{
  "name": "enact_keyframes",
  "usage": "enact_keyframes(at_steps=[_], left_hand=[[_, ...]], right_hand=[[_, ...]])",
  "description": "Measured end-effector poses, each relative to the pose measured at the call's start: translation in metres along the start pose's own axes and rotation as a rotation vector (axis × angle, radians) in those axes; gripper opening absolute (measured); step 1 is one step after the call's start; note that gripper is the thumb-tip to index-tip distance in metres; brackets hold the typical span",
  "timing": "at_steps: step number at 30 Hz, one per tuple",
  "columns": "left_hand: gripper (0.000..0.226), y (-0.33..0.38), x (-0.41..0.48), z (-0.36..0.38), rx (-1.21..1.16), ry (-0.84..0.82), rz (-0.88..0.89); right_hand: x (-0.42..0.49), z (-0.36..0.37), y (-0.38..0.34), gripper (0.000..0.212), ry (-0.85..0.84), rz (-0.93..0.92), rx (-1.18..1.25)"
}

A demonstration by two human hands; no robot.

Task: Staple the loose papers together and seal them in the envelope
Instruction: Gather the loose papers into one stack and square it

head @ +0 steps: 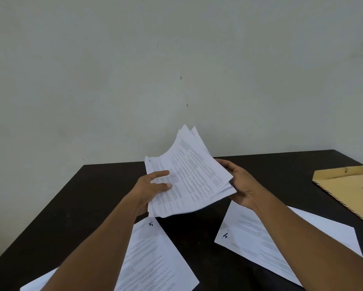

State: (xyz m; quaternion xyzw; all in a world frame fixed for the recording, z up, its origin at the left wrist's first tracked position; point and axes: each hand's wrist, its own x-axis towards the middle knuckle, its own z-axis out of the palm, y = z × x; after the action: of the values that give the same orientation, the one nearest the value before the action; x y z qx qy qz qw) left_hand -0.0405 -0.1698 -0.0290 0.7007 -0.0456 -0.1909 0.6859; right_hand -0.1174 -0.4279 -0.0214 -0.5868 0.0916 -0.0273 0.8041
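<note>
on the dark matte tabletop (92,196), two loose white printed sheets lie flat below the hands: one under the left forearm (155,259), one under the right forearm (249,238), both well apart from each other and from the held bundle. a third white corner pokes out at the bottom left edge (36,284). the tan paper envelope with open flap (348,185) lies far right, nearer the right hand, long axis running toward the near right edge. no stapler in view.

the fanned stack of white printed pages (193,181) is raised off the table, tilted, long axis running left-near to right-far, edges not squared. left hand (153,190) is clamped on the stack's left edge, thumb on top. right hand (239,185) grips the right edge, fingers mostly hidden behind the paper. likely next: gather the two flat sheets; each lies just below its own side's hand.
</note>
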Motion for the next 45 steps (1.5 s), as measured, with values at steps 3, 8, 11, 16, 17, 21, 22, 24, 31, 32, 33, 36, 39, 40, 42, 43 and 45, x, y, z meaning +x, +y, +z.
enact_keyframes(at_steps=[3,8,11,16,17,21,22,24,31,32,33,36,39,40,42,43,45], left_hand=[[0.042,-0.004,0.001,0.013,0.026,-0.064,0.003],[0.038,-0.006,0.003,0.043,0.136,-0.156,0.004],[0.040,-0.007,0.007,0.060,0.111,-0.169,0.008],[0.045,-0.010,0.007,0.081,0.162,-0.173,0.033],[0.045,-0.010,0.006,0.085,0.172,-0.178,0.037],[0.044,-0.013,0.006,0.096,0.153,-0.179,0.039],[0.044,-0.014,0.005,0.097,0.145,-0.180,0.036],[0.043,-0.014,0.005,0.100,0.151,-0.186,0.025],[0.039,-0.017,0.003,0.097,0.103,-0.181,0.002],[0.039,-0.017,0.002,0.096,0.089,-0.179,0.000],[0.038,-0.018,0.001,0.095,0.074,-0.177,-0.002],[0.037,-0.023,0.002,0.095,0.013,-0.180,-0.029],[0.037,-0.030,0.003,0.101,-0.025,-0.165,-0.046],[0.037,-0.032,0.002,0.104,-0.032,-0.154,-0.042],[0.035,-0.034,0.002,0.108,-0.066,-0.138,-0.048],[0.034,-0.034,0.002,0.109,-0.080,-0.132,-0.058],[0.033,-0.031,0.000,0.110,-0.083,-0.139,-0.082]], right_hand=[[-0.008,-0.009,-0.007,0.024,0.014,-0.001,-0.148],[-0.015,-0.037,-0.019,0.027,0.098,-0.019,-0.498],[-0.026,-0.059,-0.027,0.019,0.188,-0.051,-0.542],[-0.044,-0.135,-0.021,0.011,0.237,0.063,-1.180],[-0.049,-0.150,-0.015,0.015,0.179,0.152,-1.318],[-0.062,-0.176,0.003,0.017,0.117,0.204,-1.481],[-0.061,-0.176,0.004,0.017,0.151,0.178,-1.502],[-0.059,-0.175,0.005,0.019,0.188,0.160,-1.540],[-0.050,-0.169,0.018,0.018,0.135,0.135,-1.294],[-0.051,-0.166,0.019,0.019,0.148,0.128,-1.207],[-0.052,-0.163,0.018,0.020,0.169,0.114,-1.081],[-0.057,-0.147,0.010,0.019,0.233,0.079,-0.665],[-0.058,-0.130,0.003,0.022,0.271,0.027,-0.396],[-0.059,-0.125,0.001,0.023,0.277,0.005,-0.334],[-0.060,-0.116,-0.002,0.024,0.271,-0.031,-0.226],[-0.060,-0.111,-0.004,0.024,0.263,-0.043,-0.179],[-0.061,-0.102,-0.007,0.023,0.257,-0.060,-0.156]])
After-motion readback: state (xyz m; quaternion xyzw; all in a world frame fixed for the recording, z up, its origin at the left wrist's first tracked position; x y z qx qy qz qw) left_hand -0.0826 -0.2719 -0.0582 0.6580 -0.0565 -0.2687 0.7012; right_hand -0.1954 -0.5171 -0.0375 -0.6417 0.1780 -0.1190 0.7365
